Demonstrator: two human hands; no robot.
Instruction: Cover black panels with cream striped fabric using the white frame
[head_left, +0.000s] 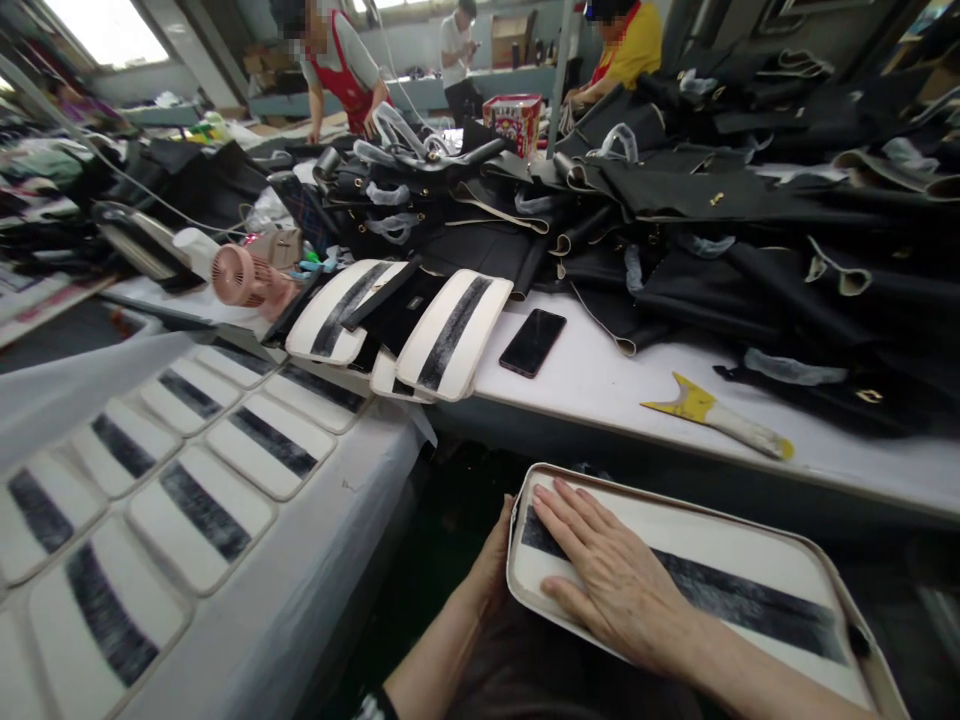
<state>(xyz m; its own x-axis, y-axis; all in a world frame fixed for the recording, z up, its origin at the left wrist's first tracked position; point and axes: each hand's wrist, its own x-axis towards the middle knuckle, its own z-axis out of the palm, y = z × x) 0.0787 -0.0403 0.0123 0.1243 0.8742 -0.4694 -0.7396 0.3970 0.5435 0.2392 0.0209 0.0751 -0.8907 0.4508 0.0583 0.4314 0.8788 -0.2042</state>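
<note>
A white oblong panel with rounded corners, a black stripe and a raised thin rim [757,550] rests over my lap. My left hand [491,560] is closed round its left end, with most of the fingers hidden behind the rim. Flat on the panel's inner face lies my right hand [600,570], fingers stretched out across the black stripe, holding nothing. Two similar striped white panels, one left [341,315] and one right [454,335], lie with black pieces on the table edge ahead.
Several striped panels [202,515] lie on the covered table at left. A phone [532,342], a yellow-ended scraper-like tool [716,415] and a pink fan [244,275] are on the white table [585,395]. Black bag pieces [697,290] are heaped behind. Co-workers stand farther back.
</note>
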